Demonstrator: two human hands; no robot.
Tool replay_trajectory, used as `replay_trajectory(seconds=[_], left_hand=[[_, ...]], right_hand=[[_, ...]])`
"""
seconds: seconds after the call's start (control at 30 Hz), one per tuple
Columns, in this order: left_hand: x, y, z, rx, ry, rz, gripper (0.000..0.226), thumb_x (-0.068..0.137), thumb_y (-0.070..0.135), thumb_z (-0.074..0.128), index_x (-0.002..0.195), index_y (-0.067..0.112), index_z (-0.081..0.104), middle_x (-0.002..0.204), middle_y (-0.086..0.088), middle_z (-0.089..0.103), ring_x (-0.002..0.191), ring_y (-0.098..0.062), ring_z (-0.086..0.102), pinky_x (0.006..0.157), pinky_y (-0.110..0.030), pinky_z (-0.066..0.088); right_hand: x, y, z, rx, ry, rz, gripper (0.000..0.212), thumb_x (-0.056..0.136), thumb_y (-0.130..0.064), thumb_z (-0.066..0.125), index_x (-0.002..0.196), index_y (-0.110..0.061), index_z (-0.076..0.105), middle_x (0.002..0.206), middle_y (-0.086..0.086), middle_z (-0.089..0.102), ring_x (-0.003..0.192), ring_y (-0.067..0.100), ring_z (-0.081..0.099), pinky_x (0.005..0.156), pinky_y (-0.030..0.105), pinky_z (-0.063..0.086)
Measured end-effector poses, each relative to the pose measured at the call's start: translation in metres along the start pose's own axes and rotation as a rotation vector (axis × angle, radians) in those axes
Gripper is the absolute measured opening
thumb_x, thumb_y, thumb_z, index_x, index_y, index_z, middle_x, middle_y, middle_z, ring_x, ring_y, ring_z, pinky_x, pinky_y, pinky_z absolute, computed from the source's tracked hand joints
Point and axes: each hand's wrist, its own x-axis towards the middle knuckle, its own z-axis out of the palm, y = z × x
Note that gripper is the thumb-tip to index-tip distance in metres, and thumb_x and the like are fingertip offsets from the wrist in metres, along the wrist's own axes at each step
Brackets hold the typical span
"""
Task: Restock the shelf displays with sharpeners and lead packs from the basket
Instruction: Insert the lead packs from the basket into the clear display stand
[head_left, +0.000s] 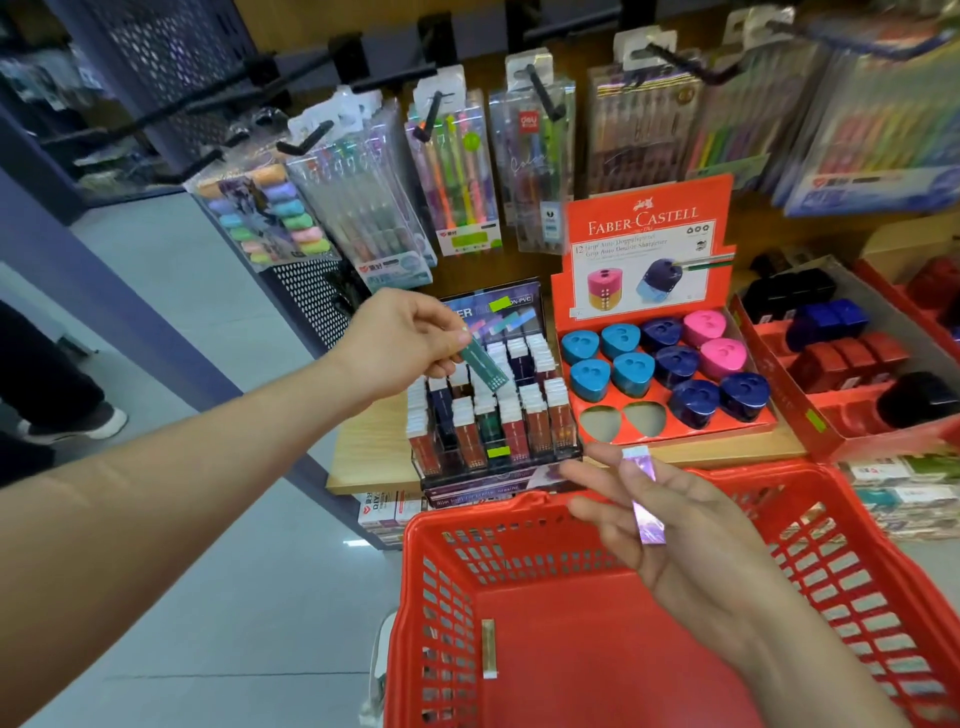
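My left hand (402, 340) pinches a green lead pack (483, 364) just above the clear lead pack display (493, 415), which holds several rows of packs. My right hand (675, 530) hovers over the red basket (452, 525) with its fingers stretched out, and a purple lead pack (644, 499) lies across them. Another pale pack (488, 647) lies against the basket's left wall. To the right stands the red sharpener display (670, 364) with blue, navy and pink sharpeners (631, 371) and two bare slots (621, 421) at its front.
Pen and marker packs hang on hooks (452, 171) above the wooden shelf (363, 452). More red trays of dark sharpeners (841, 353) sit at the right. Stacked boxes (909, 493) lie under the shelf. A person's shoe (78, 421) stands on the floor at left.
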Motion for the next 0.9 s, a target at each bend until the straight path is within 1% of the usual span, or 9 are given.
replay_trajectory(seconds=[0.03, 0.1, 0.2, 0.33, 0.43, 0.53, 0.67, 0.8, 0.9], left_hand=[[0.002, -0.003, -0.002, 0.036, 0.02, 0.004, 0.003, 0.086, 0.011, 0.069, 0.084, 0.01, 0.071, 0.072, -0.008, 0.07, 0.066, -0.017, 0.067, 0.07, -0.03, 0.058], [0.006, -0.01, -0.007, 0.139, 0.058, 0.03, 0.005, 0.085, 0.014, 0.071, 0.081, 0.014, 0.071, 0.07, -0.004, 0.068, 0.065, -0.015, 0.064, 0.072, -0.034, 0.058], [0.007, -0.017, -0.011, 0.29, 0.11, 0.098, 0.007, 0.085, 0.017, 0.071, 0.078, 0.019, 0.072, 0.068, 0.007, 0.066, 0.067, -0.01, 0.063, 0.074, -0.031, 0.056], [0.009, -0.017, -0.013, 0.272, 0.134, 0.114, 0.006, 0.084, 0.015, 0.072, 0.079, 0.018, 0.072, 0.067, 0.007, 0.066, 0.066, -0.009, 0.064, 0.068, -0.025, 0.053], [0.008, -0.012, -0.01, 0.166, 0.033, 0.083, 0.011, 0.083, 0.012, 0.073, 0.074, 0.018, 0.071, 0.064, -0.001, 0.066, 0.058, -0.011, 0.06, 0.058, -0.024, 0.053], [0.004, -0.011, -0.001, 0.295, -0.055, 0.16, 0.002, 0.082, 0.016, 0.074, 0.08, 0.016, 0.074, 0.07, 0.002, 0.07, 0.061, -0.008, 0.062, 0.067, -0.024, 0.054], [-0.004, -0.018, 0.01, 0.527, -0.074, 0.295, 0.01, 0.084, 0.024, 0.072, 0.088, 0.015, 0.075, 0.079, 0.007, 0.07, 0.07, -0.003, 0.063, 0.073, -0.022, 0.052], [-0.01, -0.023, 0.019, 0.557, -0.024, 0.351, 0.014, 0.086, 0.027, 0.069, 0.093, 0.015, 0.075, 0.079, 0.009, 0.068, 0.073, -0.004, 0.061, 0.077, -0.019, 0.048], [-0.013, -0.026, 0.023, 0.558, -0.01, 0.402, 0.016, 0.087, 0.026, 0.068, 0.095, 0.014, 0.075, 0.085, 0.003, 0.073, 0.074, -0.008, 0.062, 0.079, -0.025, 0.05]], right_hand=[[0.001, 0.001, -0.001, -0.049, 0.025, -0.009, 0.028, 0.095, -0.02, 0.05, 0.113, -0.004, 0.065, 0.094, 0.011, 0.074, 0.047, 0.014, 0.059, 0.035, 0.017, 0.038], [0.005, 0.003, -0.003, -0.087, 0.057, -0.004, 0.033, 0.093, -0.026, 0.053, 0.108, -0.002, 0.07, 0.075, 0.007, 0.062, 0.039, 0.008, 0.032, 0.035, 0.016, 0.017], [0.011, 0.009, -0.007, -0.037, 0.068, 0.053, 0.033, 0.095, -0.023, 0.051, 0.108, 0.001, 0.07, 0.066, 0.003, 0.049, 0.043, 0.007, 0.025, 0.038, 0.02, 0.011], [0.013, 0.015, -0.007, -0.035, 0.065, 0.055, 0.029, 0.096, -0.015, 0.05, 0.11, 0.002, 0.07, 0.069, 0.004, 0.051, 0.049, 0.009, 0.038, 0.037, 0.018, 0.03], [0.014, 0.015, -0.008, -0.052, 0.063, 0.03, 0.03, 0.096, -0.016, 0.051, 0.109, 0.003, 0.069, 0.069, 0.006, 0.054, 0.053, 0.012, 0.046, 0.038, 0.019, 0.036], [0.015, 0.014, -0.007, -0.083, 0.056, 0.02, 0.031, 0.096, -0.02, 0.05, 0.108, 0.0, 0.069, 0.068, 0.006, 0.055, 0.051, 0.011, 0.047, 0.037, 0.017, 0.033], [0.015, 0.014, -0.007, -0.055, 0.039, 0.03, 0.029, 0.099, -0.015, 0.046, 0.11, 0.004, 0.066, 0.067, 0.007, 0.054, 0.045, 0.01, 0.04, 0.034, 0.016, 0.028], [0.01, 0.012, -0.004, -0.031, -0.023, 0.046, 0.026, 0.093, 0.005, 0.046, 0.101, 0.004, 0.071, 0.069, 0.007, 0.062, 0.057, 0.015, 0.057, 0.048, 0.022, 0.052], [0.008, 0.011, -0.001, -0.008, -0.01, 0.006, 0.018, 0.092, 0.007, 0.048, 0.1, 0.007, 0.064, 0.07, 0.007, 0.066, 0.065, 0.018, 0.069, 0.058, 0.024, 0.058]])
